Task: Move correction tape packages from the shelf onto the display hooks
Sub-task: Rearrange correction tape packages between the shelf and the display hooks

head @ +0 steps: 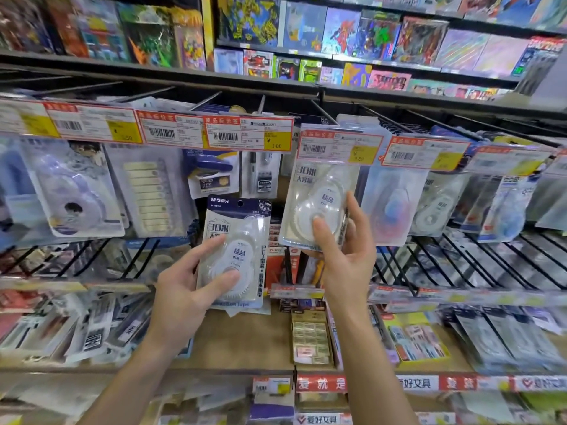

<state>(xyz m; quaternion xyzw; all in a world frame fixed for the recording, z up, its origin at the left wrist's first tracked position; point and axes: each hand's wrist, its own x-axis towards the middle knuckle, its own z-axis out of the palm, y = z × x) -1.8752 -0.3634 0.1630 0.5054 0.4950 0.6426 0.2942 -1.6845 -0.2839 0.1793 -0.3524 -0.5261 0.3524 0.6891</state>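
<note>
Head view is showing the left hand [181, 289] pinching one correction tape package [234, 250] above the shelf [245, 338], while the right hand [343, 259] is clamping another package [319, 204] up at a display hook [322, 113]. Its price tag [339, 147] is hiding the hanging hole, so it could be missing the hook and slipping.

A correction tape package [234, 250] in each hand.

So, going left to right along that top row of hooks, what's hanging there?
Purple correction tape → pack of beige strips → blue stapler pack → white tape package held by the right hand → pink-and-blue tape.
</note>
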